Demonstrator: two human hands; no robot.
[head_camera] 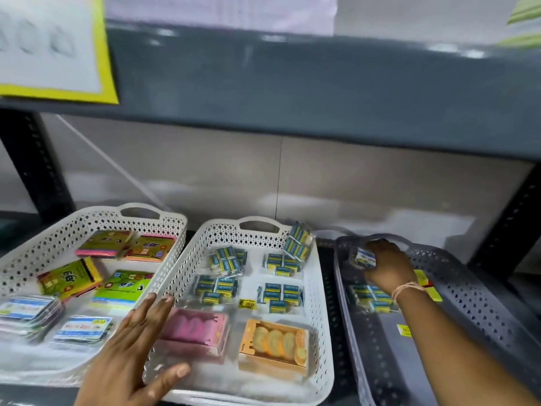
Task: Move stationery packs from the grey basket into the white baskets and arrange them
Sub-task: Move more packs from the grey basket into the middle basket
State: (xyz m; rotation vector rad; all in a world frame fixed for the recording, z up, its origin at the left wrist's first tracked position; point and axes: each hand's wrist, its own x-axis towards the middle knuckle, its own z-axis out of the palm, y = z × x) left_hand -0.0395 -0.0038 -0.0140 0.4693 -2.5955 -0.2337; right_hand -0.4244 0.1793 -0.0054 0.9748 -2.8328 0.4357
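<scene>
The grey basket point(474, 291) stands at the right of the shelf. Inside it my right hand point(385, 266) is closed around a small blue-and-white eraser pack point(365, 258). Another blue eraser pack point(370, 297) lies on the basket floor just below my wrist. The middle white basket point(319, 332) holds several blue eraser packs point(224, 259), a pink pack point(194, 332) and an orange pack point(273, 347). My left hand point(137, 347) rests open, fingers spread, on that basket's left rim. The left white basket point(44, 244) holds colourful sticky-note and card packs point(70, 278).
A dark shelf board point(292, 77) hangs low above the baskets, with black slotted uprights point(38, 165) at both sides. A yellow price tag point(247, 303) lies in the middle basket, and yellow tags point(405, 330) lie in the grey one. A yellow-bordered sheet point(52, 48) hangs top left.
</scene>
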